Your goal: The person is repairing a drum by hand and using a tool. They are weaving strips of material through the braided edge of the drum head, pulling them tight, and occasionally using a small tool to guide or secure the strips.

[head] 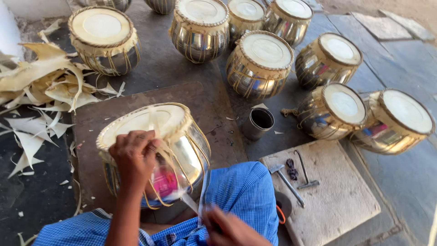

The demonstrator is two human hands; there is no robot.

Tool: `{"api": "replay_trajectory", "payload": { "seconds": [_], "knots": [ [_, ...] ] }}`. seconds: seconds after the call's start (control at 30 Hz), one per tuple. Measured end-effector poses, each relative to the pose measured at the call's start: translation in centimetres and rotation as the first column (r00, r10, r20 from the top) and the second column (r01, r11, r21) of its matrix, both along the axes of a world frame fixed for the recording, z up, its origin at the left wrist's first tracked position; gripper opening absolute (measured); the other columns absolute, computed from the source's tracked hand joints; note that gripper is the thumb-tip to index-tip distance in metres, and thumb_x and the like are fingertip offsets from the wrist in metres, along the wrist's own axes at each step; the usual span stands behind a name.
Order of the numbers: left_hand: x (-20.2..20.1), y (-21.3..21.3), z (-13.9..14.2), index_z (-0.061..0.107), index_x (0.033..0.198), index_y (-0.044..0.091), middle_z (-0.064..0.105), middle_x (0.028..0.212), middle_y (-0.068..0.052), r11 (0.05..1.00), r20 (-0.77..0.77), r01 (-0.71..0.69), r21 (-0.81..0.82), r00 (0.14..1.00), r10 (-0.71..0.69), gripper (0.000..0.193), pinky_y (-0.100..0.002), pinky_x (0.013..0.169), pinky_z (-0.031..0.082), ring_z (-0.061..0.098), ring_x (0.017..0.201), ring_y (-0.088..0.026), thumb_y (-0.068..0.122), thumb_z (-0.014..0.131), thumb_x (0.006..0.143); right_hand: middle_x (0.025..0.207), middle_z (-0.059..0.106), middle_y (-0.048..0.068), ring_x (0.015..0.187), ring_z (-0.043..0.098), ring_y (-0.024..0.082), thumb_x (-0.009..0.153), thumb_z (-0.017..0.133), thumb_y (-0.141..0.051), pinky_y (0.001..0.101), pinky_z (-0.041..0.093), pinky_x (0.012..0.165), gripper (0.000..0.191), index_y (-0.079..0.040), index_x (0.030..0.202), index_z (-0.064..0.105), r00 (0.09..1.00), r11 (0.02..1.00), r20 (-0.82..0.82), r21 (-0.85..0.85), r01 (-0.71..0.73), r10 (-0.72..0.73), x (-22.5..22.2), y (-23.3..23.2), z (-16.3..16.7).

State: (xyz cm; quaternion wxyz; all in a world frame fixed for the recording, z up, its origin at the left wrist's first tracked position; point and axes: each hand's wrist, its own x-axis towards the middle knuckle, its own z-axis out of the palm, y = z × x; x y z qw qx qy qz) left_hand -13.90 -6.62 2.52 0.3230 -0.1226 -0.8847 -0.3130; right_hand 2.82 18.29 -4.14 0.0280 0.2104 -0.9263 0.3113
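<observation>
A shiny metal drum (182, 150) with a pale skin head and hide lacing rests tilted against my lap on a brown mat (200, 98). My left hand (133, 160) lies over the near rim of the drum head, fingers pressing the lacing. My right hand (230, 228) is low by my knee, blurred, gripping a pale hide strap (189, 200) that runs from the drum's side. Blue checked cloth (246, 191) covers my legs.
Several finished metal drums (259, 64) stand around the back and right. A small steel cup (258, 123) sits beside the mat. A stone slab (332, 200) at right carries a hammer (286, 181) and a metal hook tool (304, 172). Hide scraps (41, 82) pile at left.
</observation>
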Motion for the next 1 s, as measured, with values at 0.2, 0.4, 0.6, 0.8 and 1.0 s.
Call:
{"api": "replay_trajectory", "payload": {
  "seconds": [0.2, 0.4, 0.6, 0.8, 1.0],
  "knots": [
    [4.0, 0.3, -1.2, 0.076, 0.117, 0.024, 0.067, 0.109, 0.003, 0.997, 0.069, -0.045, -0.059, 0.996, 0.049, 0.023, -0.047, 0.095, 0.033, 0.054, 0.106, -0.025, 0.034, 0.066, 0.099, 0.112, 0.071, 0.015, 0.106, 0.069, 0.031, 0.094, 0.065, -0.009, 0.0412, 0.055, 0.091, 0.028, -0.007, 0.122, 0.069, 0.843, 0.921, 0.380, -0.243, -0.305, 0.380, 3.7, 6.8, -2.7],
    [9.0, 3.6, -0.3, 0.076, 0.114, 0.030, 0.066, 0.106, 0.007, 0.997, 0.066, -0.072, 0.000, 0.995, 0.072, 0.021, -0.045, 0.096, 0.029, 0.055, 0.105, -0.021, 0.031, 0.064, 0.097, 0.095, 0.072, 0.006, 0.077, 0.071, 0.018, 0.092, 0.072, -0.012, 0.0314, 0.058, 0.068, 0.012, -0.009, 0.104, 0.075, 0.960, 0.955, 0.249, -0.232, 0.185, -0.126, -2.6, 3.0, 7.3],
    [10.6, 4.1, 0.0, 0.076, 0.113, 0.028, 0.067, 0.105, 0.006, 0.999, 0.085, -0.052, 0.011, 0.995, 0.051, 0.024, -0.044, 0.094, 0.029, 0.054, 0.102, -0.021, 0.023, 0.068, 0.091, 0.080, 0.069, 0.009, 0.073, 0.070, 0.023, 0.091, 0.076, -0.021, 0.0344, 0.054, 0.063, 0.018, -0.005, 0.096, 0.070, 0.972, 0.944, 0.193, -0.274, 0.185, -0.135, -7.6, -4.5, 8.0],
    [10.1, 3.2, -0.5, 0.076, 0.107, 0.021, 0.067, 0.108, 0.003, 1.000, 0.066, 0.022, -0.004, 0.998, -0.022, 0.025, -0.043, 0.095, 0.031, 0.056, 0.104, -0.023, 0.017, 0.073, 0.083, 0.071, 0.060, 0.011, 0.065, 0.062, 0.030, 0.086, 0.074, -0.015, 0.0413, 0.050, 0.059, 0.017, -0.006, 0.081, 0.061, 0.989, 0.985, 0.150, -0.170, 0.030, -0.005, -6.4, -1.3, 5.1],
    [8.0, 2.1, -0.7, 0.077, 0.097, 0.020, 0.069, 0.106, 0.006, 0.995, -0.013, 0.079, 0.062, 0.997, -0.079, 0.020, -0.042, 0.093, 0.034, 0.059, 0.100, -0.022, 0.013, 0.076, 0.078, 0.083, 0.063, 0.011, 0.077, 0.065, 0.029, 0.087, 0.076, -0.019, 0.0413, 0.053, 0.068, 0.017, -0.006, 0.086, 0.064, 0.926, 0.995, 0.368, 0.073, 0.066, -0.089, -2.0, 3.4, 2.9]
  ]
}}
